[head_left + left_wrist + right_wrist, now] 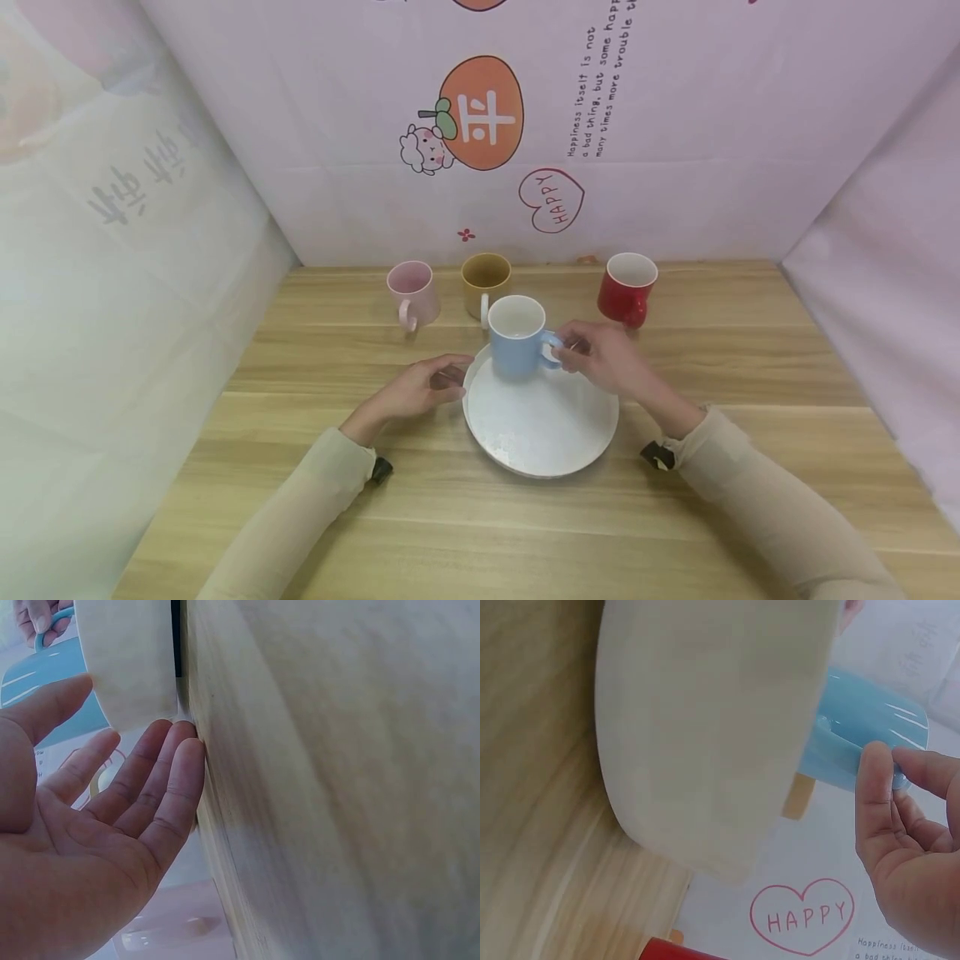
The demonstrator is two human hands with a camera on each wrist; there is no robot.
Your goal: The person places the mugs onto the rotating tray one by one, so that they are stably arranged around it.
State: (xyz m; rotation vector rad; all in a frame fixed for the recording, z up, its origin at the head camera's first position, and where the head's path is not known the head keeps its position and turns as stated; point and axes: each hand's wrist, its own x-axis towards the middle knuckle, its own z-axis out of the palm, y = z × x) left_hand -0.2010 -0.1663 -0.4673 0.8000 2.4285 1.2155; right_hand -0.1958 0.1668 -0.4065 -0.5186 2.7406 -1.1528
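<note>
A light blue mug with a white inside stands upright over the back left part of a round white platform. The thumb and fingertips of my right hand pinch its handle, which points right; the right wrist view shows this pinch close up. My left hand is at the platform's left edge, thumb and fingers spread apart. Seen from the left wrist, the fingers of the left hand extend loosely along the platform's thick pale side, palm facing it, holding nothing.
Behind the platform stand a pink mug at the left, a mustard mug with a white handle partly hidden by the blue one, and a red mug at the right. Printed cloth hangs along the wooden table's back and sides.
</note>
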